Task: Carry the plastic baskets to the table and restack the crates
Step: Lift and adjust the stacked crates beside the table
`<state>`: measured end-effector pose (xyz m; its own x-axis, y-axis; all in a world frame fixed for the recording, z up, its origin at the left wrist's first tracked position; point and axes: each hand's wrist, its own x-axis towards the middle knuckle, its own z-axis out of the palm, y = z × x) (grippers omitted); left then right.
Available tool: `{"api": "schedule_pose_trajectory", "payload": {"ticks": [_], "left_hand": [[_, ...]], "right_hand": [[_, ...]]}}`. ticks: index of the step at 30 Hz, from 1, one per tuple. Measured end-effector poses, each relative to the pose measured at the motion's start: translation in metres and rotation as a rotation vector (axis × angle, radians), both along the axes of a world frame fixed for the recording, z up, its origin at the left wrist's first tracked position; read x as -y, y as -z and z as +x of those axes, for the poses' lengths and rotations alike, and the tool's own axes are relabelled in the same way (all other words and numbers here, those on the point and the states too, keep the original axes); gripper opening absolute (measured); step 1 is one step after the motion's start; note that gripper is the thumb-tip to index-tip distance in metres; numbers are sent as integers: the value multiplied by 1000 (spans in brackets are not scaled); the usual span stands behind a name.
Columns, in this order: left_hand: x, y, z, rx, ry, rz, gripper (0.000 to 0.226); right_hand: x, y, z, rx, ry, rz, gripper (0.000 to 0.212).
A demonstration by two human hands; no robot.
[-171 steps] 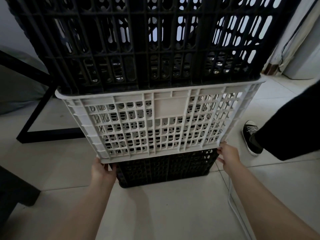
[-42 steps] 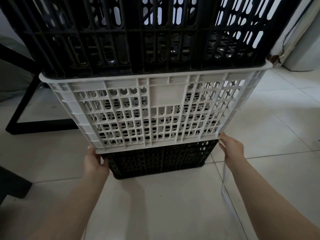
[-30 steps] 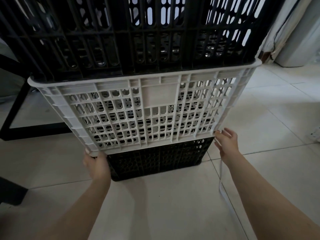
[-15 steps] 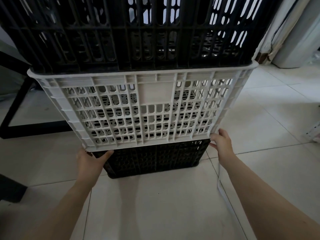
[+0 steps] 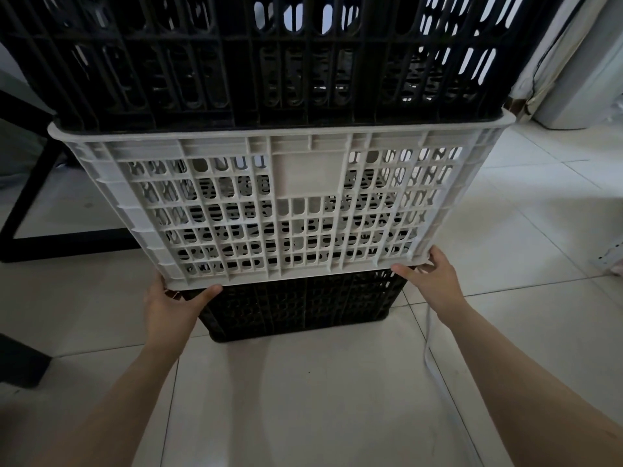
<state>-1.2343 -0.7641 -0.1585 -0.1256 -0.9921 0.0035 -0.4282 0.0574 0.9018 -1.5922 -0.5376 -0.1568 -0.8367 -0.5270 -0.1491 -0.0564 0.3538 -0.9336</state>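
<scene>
Three perforated plastic crates stand stacked on the tiled floor in front of me. A large black crate [image 5: 256,59] sits on top of a white crate [image 5: 279,203], which rests on a smaller black crate [image 5: 303,305] at the bottom. My left hand [image 5: 173,308] grips the white crate's lower left corner, thumb under the bottom edge and fingers behind it. At the lower right corner my right hand [image 5: 433,279] holds the same crate, thumb along the bottom edge and fingers round the corner.
A black metal table frame [image 5: 50,244] stands on the floor to the left. A dark object [image 5: 18,365] sits at the near left edge. A white cable [image 5: 435,358] trails across the tiles on the right. A white appliance and curtain [image 5: 580,79] stand at the back right.
Both hands have shifted from the crate's sides to under its bottom corners, thumbs now hooked beneath the edge. The person's leg and shoe seen at the right 5.7 s ago are gone.
</scene>
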Motion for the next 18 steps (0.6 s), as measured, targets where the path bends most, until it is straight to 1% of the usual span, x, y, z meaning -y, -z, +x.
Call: {"api": "schedule_pose_trajectory", "payload": {"ticks": [1, 3, 6, 8, 10, 13, 15, 17, 18], "left_hand": [[2, 1, 2, 14, -1, 9, 93], [4, 3, 5, 28, 3, 28, 103], [4, 7, 5, 11, -4, 75, 113], [3, 10, 3, -2, -14, 81, 114], [5, 12, 3, -3, -26, 94, 115], [8, 13, 4, 26, -30, 72, 114], [9, 12, 3, 42, -52, 54, 111], [10, 14, 3, 47, -69, 51, 107], [10, 12, 3, 49, -73, 53, 109]], "right_hand": [[1, -1, 0, -20, 9, 9, 110], [2, 1, -2, 2, 14, -1, 112], [4, 3, -3, 39, 69, -66, 104], [6, 0, -5, 28, 51, -61, 99], [7, -1, -7, -19, 3, 1, 95], [7, -2, -9, -23, 22, 11, 89], [8, 2, -9, -11, 13, 0, 93], [8, 5, -8, 19, 6, -18, 108], [7, 6, -10, 48, -2, -23, 117]]}}
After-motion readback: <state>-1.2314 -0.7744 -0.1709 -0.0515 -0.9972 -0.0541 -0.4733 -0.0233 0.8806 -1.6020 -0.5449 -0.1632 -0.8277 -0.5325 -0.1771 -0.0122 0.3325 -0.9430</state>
